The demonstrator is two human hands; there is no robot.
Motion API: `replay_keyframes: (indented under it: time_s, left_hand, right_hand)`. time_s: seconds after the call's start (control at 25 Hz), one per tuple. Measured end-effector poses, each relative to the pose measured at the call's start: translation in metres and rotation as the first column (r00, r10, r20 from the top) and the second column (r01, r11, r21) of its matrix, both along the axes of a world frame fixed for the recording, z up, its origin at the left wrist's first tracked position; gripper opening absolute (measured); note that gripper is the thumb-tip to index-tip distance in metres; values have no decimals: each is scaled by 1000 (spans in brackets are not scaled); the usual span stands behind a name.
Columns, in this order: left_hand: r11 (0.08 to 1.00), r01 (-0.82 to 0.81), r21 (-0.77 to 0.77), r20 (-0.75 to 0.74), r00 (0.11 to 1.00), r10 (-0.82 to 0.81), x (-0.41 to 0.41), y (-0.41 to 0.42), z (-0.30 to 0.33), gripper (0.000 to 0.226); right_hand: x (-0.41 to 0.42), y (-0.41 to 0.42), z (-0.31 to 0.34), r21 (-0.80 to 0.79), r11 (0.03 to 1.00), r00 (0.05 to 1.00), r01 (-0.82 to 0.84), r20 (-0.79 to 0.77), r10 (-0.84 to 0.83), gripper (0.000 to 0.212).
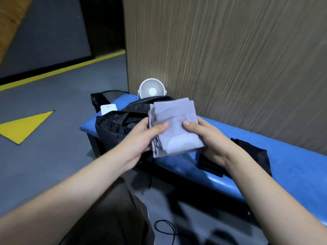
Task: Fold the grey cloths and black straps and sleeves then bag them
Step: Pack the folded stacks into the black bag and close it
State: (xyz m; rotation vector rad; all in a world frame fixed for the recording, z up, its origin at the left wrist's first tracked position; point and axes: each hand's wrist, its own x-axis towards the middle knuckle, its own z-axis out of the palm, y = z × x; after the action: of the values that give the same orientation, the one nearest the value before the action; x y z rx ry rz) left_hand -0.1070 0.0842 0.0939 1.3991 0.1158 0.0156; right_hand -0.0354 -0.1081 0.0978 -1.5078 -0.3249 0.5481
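- I hold the folded cloths (175,128) in both hands above the counter (292,167): my left hand (141,138) pinches the left edge, thumb on top, and my right hand (210,138) grips the right edge, thumb on top, fingers curled underneath.
- The bag (122,121) lies just left of and behind the stack, black and crumpled, at the counter's left end. My left hand is the nearer one to it. I cannot make out its opening from here.
- The stack's long axis runs away from me, tilted a little to the left. My guess is the next move swings the stack leftward and down into the bag, so the mouth must be found first.
- The cloths are thin, soft, matte grey, several layers deep, with edges fanning out on the left side; the stack is roughly rectangular.
- The black pieces (251,156) sit folded on the counter under and beside my right wrist, dark and flat, not yet bagged.
- The counter is blue with a rounded front edge.
- A white fan (152,89) stands behind the bag against the wood-grain wall (230,59).
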Motion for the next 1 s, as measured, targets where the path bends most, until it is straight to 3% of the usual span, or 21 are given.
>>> replay_keyframes:
  time_s: [0.12, 0.28, 0.44, 0.64, 0.88, 1.0]
  left_hand:
    - [988, -78, 136, 10, 997, 78, 30, 40, 21, 32]
    - [926, -177, 333, 20, 983, 180, 69, 87, 24, 66]
    - [845, -191, 499, 66, 981, 183, 95, 115, 9, 75]
    - [857, -80, 509, 20, 996, 82, 120, 139, -23, 90]
    - [817, 17, 576, -25, 1000, -3, 138, 148, -52, 92]
    - [801, 82, 592, -65, 996, -53, 136, 146, -59, 92]
  right_hand:
    - [28, 35, 4, 25, 996, 994, 87, 69, -89, 42]
    - [67, 91, 1, -4, 988, 977, 154, 149, -152, 56]
    - [94, 128, -9, -80, 982, 960, 173, 236, -150, 60]
    - [124, 153, -46, -235, 957, 945, 170, 314, -91, 73]
    - [135, 148, -65, -354, 916, 918, 188, 394, -36, 75]
    - [136, 140, -70, -484, 865, 922, 135, 381, 70, 78]
